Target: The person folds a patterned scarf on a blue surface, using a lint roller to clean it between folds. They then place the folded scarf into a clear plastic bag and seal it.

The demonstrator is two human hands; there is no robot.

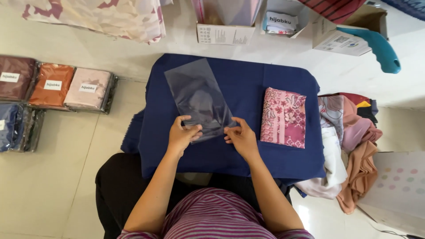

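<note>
A clear plastic bag (197, 95) lies flat on a small table covered with dark blue cloth (248, 84). My left hand (182, 135) pinches the bag's near edge on the left. At the same edge, on the right, my right hand (241, 138) holds the bag with its fingertips. A folded pink floral cloth (283, 116) rests on the blue cloth just right of my right hand, apart from it.
Packed folded cloths in clear bags (71, 86) lie in rows on the floor at left. A heap of loose cloths (349, 141) sits at the right. Cardboard boxes (226, 33) and a teal tool (376, 46) stand beyond the table. A dotted white box (398, 186) is at lower right.
</note>
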